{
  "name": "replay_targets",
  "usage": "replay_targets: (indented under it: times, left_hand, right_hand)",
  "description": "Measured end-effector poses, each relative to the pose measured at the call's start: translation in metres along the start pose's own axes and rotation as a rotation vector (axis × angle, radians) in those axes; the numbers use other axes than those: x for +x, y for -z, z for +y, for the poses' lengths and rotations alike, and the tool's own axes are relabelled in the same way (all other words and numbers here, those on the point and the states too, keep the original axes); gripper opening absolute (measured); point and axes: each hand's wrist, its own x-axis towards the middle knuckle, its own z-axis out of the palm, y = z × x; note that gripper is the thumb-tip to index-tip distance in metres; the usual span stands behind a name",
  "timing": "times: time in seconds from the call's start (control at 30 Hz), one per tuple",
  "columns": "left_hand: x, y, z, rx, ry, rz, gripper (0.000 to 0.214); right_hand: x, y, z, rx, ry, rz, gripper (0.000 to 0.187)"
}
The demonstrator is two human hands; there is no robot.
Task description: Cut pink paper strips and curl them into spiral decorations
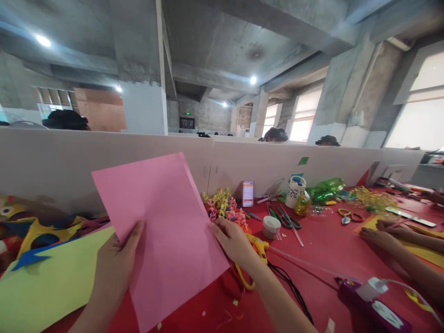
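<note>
Over red table [326, 240] — pink sheet [171, 231] between fingers of left hand [118, 256] and right hand [235, 243]

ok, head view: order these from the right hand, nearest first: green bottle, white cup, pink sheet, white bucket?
1. Pink sheet: in the right hand's grip.
2. White cup: to the right.
3. White bucket: beyond the cup, farther right.
4. Green bottle: right of the bucket.

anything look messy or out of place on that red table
Yes, a little: small paper scraps lie loose on the red table near the pink sheet, like uncollected offcuts. Behind, a small green square sits tilted on the white partition.
</note>
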Motion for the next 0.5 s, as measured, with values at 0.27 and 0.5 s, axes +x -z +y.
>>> replay_targets:
  times: [0.27,0.5]
  left_hand:
    - [-0.003,-0.009,0.005,-0.195,0.173,-0.063,0.037]
    - [0.000,-0.002,0.007,0.102,-0.021,0.034,0.041]
  right_hand:
    - [-0.002,0.001,-0.001,-0.151,0.063,0.125,0.031]
    - [-0.001,0.013,0.009,-0.275,-0.007,0.014,0.045]
